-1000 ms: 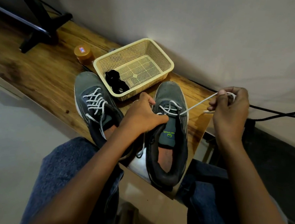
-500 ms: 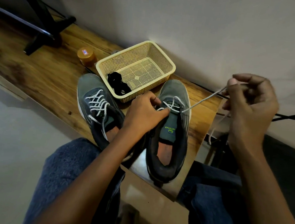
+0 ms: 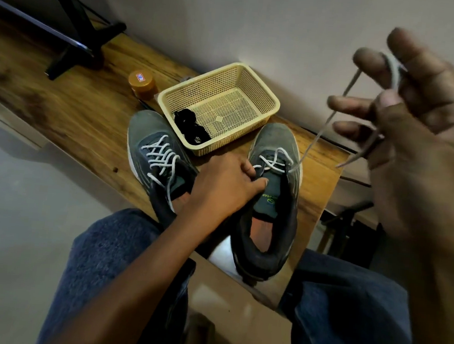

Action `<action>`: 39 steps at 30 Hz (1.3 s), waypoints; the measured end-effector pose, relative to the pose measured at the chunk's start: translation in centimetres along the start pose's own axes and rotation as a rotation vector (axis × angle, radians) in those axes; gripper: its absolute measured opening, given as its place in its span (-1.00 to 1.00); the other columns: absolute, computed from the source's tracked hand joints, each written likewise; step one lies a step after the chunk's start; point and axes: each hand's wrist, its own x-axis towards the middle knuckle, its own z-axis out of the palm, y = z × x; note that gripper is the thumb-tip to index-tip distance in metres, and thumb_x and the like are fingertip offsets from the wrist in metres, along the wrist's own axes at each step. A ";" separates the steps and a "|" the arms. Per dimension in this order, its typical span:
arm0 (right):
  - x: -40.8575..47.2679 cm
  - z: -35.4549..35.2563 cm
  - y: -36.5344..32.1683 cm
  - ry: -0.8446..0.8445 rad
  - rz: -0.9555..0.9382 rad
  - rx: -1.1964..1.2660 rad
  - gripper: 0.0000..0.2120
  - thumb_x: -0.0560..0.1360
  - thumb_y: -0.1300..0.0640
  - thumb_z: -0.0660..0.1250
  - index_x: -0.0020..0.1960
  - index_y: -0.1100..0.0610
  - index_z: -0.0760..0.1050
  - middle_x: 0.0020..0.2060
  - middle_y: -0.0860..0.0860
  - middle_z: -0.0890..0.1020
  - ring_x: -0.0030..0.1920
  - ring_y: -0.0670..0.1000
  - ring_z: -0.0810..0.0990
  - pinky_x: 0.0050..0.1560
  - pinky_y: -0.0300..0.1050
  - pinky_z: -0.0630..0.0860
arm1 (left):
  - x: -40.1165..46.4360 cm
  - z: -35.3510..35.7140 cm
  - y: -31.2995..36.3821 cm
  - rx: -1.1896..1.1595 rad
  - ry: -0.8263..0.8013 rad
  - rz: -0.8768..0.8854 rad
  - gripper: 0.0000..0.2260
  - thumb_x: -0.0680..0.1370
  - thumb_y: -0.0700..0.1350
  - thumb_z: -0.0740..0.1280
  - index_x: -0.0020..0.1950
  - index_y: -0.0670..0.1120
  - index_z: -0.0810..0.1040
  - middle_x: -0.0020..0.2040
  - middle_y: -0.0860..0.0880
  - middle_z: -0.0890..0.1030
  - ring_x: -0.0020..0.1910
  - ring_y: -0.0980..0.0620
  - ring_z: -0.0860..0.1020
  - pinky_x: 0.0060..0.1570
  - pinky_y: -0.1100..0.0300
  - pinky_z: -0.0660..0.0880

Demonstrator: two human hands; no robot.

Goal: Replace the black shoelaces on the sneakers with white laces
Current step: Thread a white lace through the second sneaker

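Note:
Two grey sneakers stand on the wooden table (image 3: 61, 108). The left sneaker (image 3: 151, 148) is laced in white. The right sneaker (image 3: 271, 203) has white lacing only across its lowest eyelets. My left hand (image 3: 224, 188) grips the right sneaker at its left eyelet edge. My right hand (image 3: 411, 127) is raised high at the right, close to the camera and blurred, with the white lace (image 3: 320, 130) running taut from the shoe and wound between its fingers. The lace's free end hangs below that hand. Black laces (image 3: 191, 130) lie in the basket's near corner.
A cream mesh basket (image 3: 255, 86) sits behind the sneakers, by the wall. An orange-lidded jar (image 3: 142, 82) stands to its left. A black stand (image 3: 76, 29) occupies the table's far left. My knees in blue jeans are under the table's near edge.
My right hand has risen up and to the right, toward the camera, drawing the white lace longer through the right sneaker. My left hand stays on that shoe.

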 end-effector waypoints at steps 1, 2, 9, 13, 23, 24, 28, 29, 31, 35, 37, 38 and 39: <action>-0.1 0.5 0.2 -0.034 0.049 0.067 -0.51 0.59 0.36 0.09 0.49 0.14 0.19 0.31 0.07 0.50 0.04 0.07 0.65 -0.06 -0.18 0.56 | 0.0 -0.1 -0.2 -0.042 -0.010 -0.001 -0.84 0.41 0.08 0.48 -0.17 0.02 0.64 -0.27 0.08 0.64 -0.19 0.07 0.62 -0.05 0.15 0.56; -0.1 1.0 0.5 -0.062 0.101 0.127 -0.44 0.58 0.40 0.08 0.52 0.09 0.13 0.35 0.07 0.46 0.06 0.09 0.65 -0.04 -0.16 0.57 | 0.1 -0.2 -0.3 -0.073 -0.021 0.001 -0.87 0.44 0.05 0.47 -0.15 0.01 0.66 -0.30 0.10 0.62 -0.25 0.12 0.59 -0.11 0.20 0.54; -0.7 2.8 6.9 -0.112 0.377 -0.051 -0.57 0.59 0.44 0.07 0.37 0.11 0.32 0.13 0.17 0.57 0.00 0.07 0.67 0.04 -0.10 0.60 | 0.8 -0.5 -0.9 -0.095 -0.062 -0.026 -0.89 0.54 -0.06 0.38 -0.06 -0.03 0.69 -0.13 -0.01 0.67 -0.09 0.02 0.60 -0.13 0.25 0.43; -0.5 1.7 9.8 -0.218 0.190 -0.758 -0.73 0.57 0.26 0.25 0.23 0.05 0.45 0.01 -0.05 0.61 0.00 -0.13 0.60 0.09 -0.02 0.54 | 1.1 -0.3 -1.3 -0.129 -0.072 -0.053 -0.89 0.55 -0.09 0.37 -0.04 -0.04 0.69 -0.13 -0.02 0.67 -0.10 0.02 0.61 -0.13 0.25 0.44; -0.6 0.2 8.6 -0.235 0.275 -1.075 -0.76 0.41 -0.12 0.41 -0.12 0.04 0.53 -0.11 0.03 0.53 0.01 0.11 0.49 -0.03 0.04 0.46 | 1.1 -0.3 -1.1 -0.140 -0.085 -0.072 -0.88 0.56 -0.10 0.35 -0.04 -0.05 0.69 -0.13 0.01 0.67 -0.08 0.03 0.60 -0.07 0.24 0.46; -0.8 0.4 8.5 -0.279 0.298 -1.161 -0.75 0.41 -0.14 0.41 -0.12 0.03 0.54 -0.07 0.04 0.51 0.07 0.11 0.45 -0.01 0.01 0.43 | 1.2 -0.4 -1.1 -0.139 -0.087 -0.073 -0.88 0.56 -0.10 0.35 -0.03 -0.05 0.69 -0.10 -0.01 0.68 -0.07 0.02 0.60 -0.05 0.22 0.48; -1.1 1.6 8.7 -0.464 0.383 -1.519 -0.69 0.47 -0.11 0.38 0.14 0.02 0.55 0.20 0.09 0.38 0.27 0.16 0.28 0.16 0.06 0.34 | 1.1 -0.2 -1.1 -0.126 -0.083 -0.078 -0.88 0.57 -0.11 0.34 -0.03 -0.05 0.69 -0.06 -0.04 0.68 -0.02 -0.01 0.60 0.04 0.18 0.49; -1.2 1.8 8.9 -0.476 0.404 -1.544 -0.69 0.48 -0.06 0.38 0.17 0.03 0.55 0.23 0.10 0.36 0.29 0.17 0.26 0.18 0.07 0.33 | 1.1 -0.2 -1.1 -0.119 -0.082 -0.076 -0.88 0.57 -0.12 0.34 -0.04 -0.05 0.68 -0.07 -0.04 0.68 -0.02 -0.01 0.60 0.04 0.18 0.48; -1.3 1.9 9.4 -0.469 0.393 -1.584 -0.73 0.50 0.03 0.37 0.17 0.07 0.56 0.24 0.11 0.35 0.29 0.18 0.25 0.19 0.08 0.31 | 1.1 -0.1 -1.0 -0.110 -0.082 -0.076 -0.87 0.57 -0.12 0.33 -0.03 -0.05 0.68 -0.05 -0.06 0.68 -0.01 -0.03 0.59 0.05 0.17 0.49; -1.3 1.7 10.1 -0.181 0.229 -1.165 -0.94 0.54 0.09 0.31 -0.03 0.07 0.50 0.04 0.04 0.47 0.16 0.10 0.39 0.04 -0.03 0.32 | 1.1 -0.1 -1.0 -0.119 -0.078 -0.087 -0.88 0.57 -0.13 0.32 -0.04 -0.05 0.67 -0.02 -0.07 0.67 0.01 -0.04 0.59 0.06 0.15 0.49; -0.8 1.5 9.6 0.069 0.251 -0.727 -0.95 0.57 0.16 0.27 -0.07 0.08 0.43 -0.18 0.00 0.56 -0.11 0.02 0.56 -0.13 -0.12 0.41 | 1.2 0.0 -0.9 -0.104 -0.076 -0.078 -0.89 0.57 -0.13 0.33 -0.03 -0.05 0.66 0.00 -0.06 0.67 0.04 -0.04 0.59 0.06 0.17 0.47; -0.5 1.5 9.2 0.136 0.289 -0.556 -0.95 0.59 0.18 0.25 -0.06 0.10 0.41 -0.25 -0.01 0.59 -0.26 -0.04 0.57 -0.21 -0.15 0.45 | 1.2 0.0 -1.0 -0.097 -0.071 -0.077 -0.89 0.57 -0.13 0.33 -0.02 -0.05 0.66 0.01 -0.06 0.67 0.05 -0.04 0.58 0.06 0.18 0.46; -0.4 1.4 8.9 0.163 0.334 -0.420 -0.94 0.60 0.21 0.24 -0.06 0.13 0.41 -0.28 0.01 0.61 -0.35 -0.08 0.56 -0.29 -0.18 0.48 | 1.1 0.0 -1.0 -0.094 -0.068 -0.078 -0.89 0.57 -0.12 0.33 -0.02 -0.04 0.66 0.02 -0.06 0.67 0.05 -0.04 0.58 0.06 0.19 0.45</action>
